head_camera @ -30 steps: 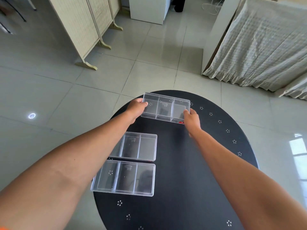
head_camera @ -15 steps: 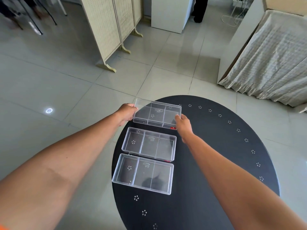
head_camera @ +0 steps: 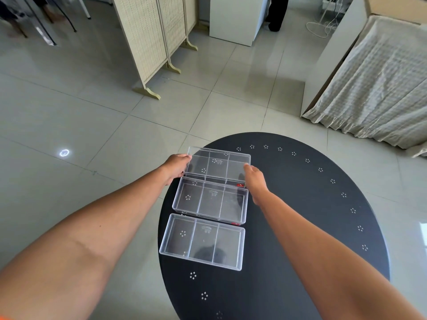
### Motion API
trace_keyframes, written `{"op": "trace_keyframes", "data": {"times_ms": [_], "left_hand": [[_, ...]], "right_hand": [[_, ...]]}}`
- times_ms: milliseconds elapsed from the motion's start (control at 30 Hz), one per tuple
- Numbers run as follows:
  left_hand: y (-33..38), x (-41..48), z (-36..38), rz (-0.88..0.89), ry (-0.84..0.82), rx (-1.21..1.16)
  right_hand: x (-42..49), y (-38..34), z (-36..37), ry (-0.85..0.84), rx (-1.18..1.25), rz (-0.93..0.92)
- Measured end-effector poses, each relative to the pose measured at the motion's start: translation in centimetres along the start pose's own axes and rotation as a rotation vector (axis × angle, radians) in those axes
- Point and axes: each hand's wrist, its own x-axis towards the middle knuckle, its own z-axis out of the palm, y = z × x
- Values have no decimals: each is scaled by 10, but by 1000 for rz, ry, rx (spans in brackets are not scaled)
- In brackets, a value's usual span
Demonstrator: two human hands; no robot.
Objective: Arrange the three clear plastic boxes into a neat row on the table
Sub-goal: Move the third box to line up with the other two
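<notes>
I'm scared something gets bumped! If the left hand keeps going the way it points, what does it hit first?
The left hand already touches the far clear box, so it would push that, probably.

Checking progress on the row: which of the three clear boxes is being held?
The far box, gripped at its short ends by the left hand and right hand; the other two lie untouched.
</notes>
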Motion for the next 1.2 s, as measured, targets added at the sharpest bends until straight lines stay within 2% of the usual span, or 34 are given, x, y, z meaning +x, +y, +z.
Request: {"op": "trace_keyframes", "data": {"times_ms": [267, 400, 600, 767, 1200], "left_hand": [[-7, -12, 0, 23, 33, 39], [-19, -17, 1, -12, -12, -59], [-19, -28, 2, -13, -98, -100], [-18, -31, 4, -16, -77, -87], [-14, -42, 2, -9, -164, -44]], "right_hand": [[-4, 1, -8, -15, 197, 56], [-12, 4, -10, -86, 307, 79], [-17, 11, -7, -73, 309, 72], [-22, 14, -1, -63, 300, 73], [-29, 10, 1, -29, 237, 104]]}}
